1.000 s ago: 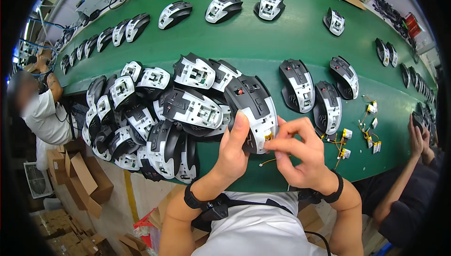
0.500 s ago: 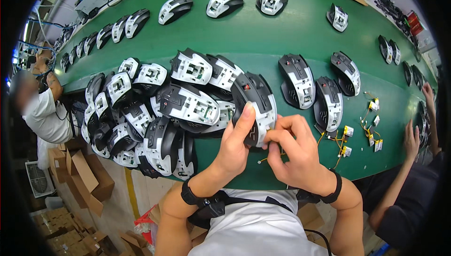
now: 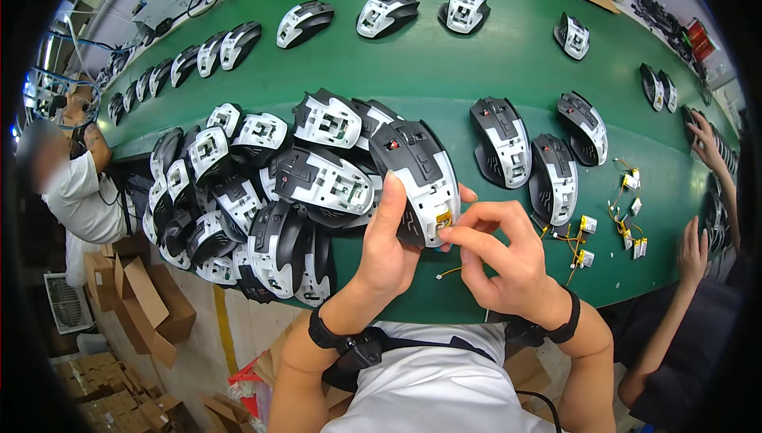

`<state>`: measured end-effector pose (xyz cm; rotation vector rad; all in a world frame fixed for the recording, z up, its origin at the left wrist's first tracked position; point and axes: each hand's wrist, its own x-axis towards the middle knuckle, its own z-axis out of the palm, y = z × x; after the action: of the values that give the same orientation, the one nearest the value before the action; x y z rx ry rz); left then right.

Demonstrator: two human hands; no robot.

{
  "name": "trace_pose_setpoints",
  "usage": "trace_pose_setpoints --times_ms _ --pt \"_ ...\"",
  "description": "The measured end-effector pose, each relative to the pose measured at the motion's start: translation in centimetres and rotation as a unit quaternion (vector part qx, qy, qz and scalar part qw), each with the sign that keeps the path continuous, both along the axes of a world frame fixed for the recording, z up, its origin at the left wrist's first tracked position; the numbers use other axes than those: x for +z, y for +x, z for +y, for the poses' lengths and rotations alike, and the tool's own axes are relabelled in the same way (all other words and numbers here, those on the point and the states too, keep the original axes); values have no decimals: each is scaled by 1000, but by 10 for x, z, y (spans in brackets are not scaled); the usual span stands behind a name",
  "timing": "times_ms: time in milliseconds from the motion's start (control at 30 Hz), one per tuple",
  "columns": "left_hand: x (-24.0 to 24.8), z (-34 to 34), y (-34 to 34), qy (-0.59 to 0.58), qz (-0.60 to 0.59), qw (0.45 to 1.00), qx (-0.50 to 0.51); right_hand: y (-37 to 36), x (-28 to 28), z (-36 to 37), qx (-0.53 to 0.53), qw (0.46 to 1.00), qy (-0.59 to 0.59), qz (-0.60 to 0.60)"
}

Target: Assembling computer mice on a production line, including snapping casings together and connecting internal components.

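My left hand [image 3: 387, 250] is wrapped around a black and white computer mouse [image 3: 421, 167], its thumb along the near side. The mouse is tilted, with its open white rear part toward me. In that rear opening sits a small battery [image 3: 444, 218] with yellow tape. The bent fingers of my right hand [image 3: 508, 254] are pinched at the battery's near edge, and their tips partly hide it. A thin yellow wire [image 3: 449, 272] with a small plug lies on the table under my right hand.
Many similar mice [image 3: 325, 179] are piled to the left; several more stand right of my hands and along the green table [image 3: 524, 44]. Loose batteries with wires [image 3: 586, 258] lie at the right. A co-worker's hands [image 3: 694, 250] are at the right edge; another person sits far left.
The held mouse has turned so its rear opening and the battery now show more. My right fingers have shifted slightly at its near end. The co-worker's upper hand at the right has moved.
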<state>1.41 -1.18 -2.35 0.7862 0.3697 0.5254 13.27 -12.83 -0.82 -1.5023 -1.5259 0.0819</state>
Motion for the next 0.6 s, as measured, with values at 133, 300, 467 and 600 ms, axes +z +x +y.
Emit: trace_pose_setpoints --times_ms 133,300,467,600 --pt "7 -3 -1 19 8 1000 -15 -3 0 2 -10 999 0 -36" --pt "2 -6 1 53 37 998 18 -13 5 1 -57 993 -73 -71" --pt "4 4 3 -3 5 999 -41 7 13 2 66 961 -123 240" --pt "8 5 2 -33 -21 998 -50 3 14 0 39 981 -51 186"
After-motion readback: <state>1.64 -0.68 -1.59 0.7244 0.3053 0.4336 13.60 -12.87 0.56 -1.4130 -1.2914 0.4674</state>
